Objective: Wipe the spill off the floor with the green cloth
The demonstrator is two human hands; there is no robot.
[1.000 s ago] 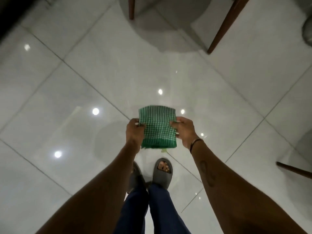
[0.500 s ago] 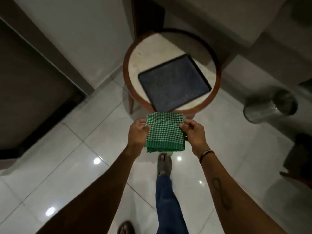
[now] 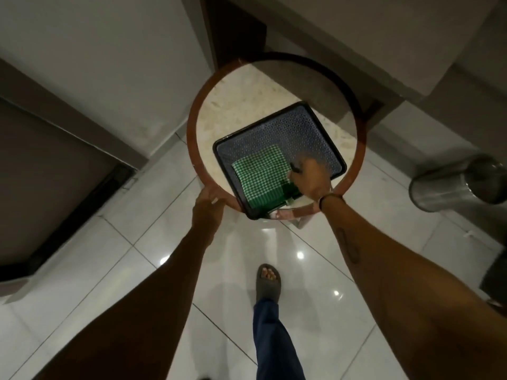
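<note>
The folded green checked cloth [image 3: 260, 174] lies flat in the near left part of a dark square tray [image 3: 301, 133]. The tray sits on a round, wood-rimmed table [image 3: 197, 111] with a pale stone top. My right hand [image 3: 310, 178] is on the cloth's right edge, fingers curled at it and blurred. My left hand [image 3: 207, 207] touches the table's near left rim beside the tray corner and holds nothing. No spill shows on the glossy white floor tiles [image 3: 137, 270].
A steel bin [image 3: 450, 185] stands on the floor to the right of the table. Walls and a dark doorway close in behind and to the left. My sandalled foot [image 3: 269, 283] is on the tiles just before the table.
I have stepped up to the table. The cloth, held up in both hands before, now lies on the tray. My left hand has let go and moved to the table rim.
</note>
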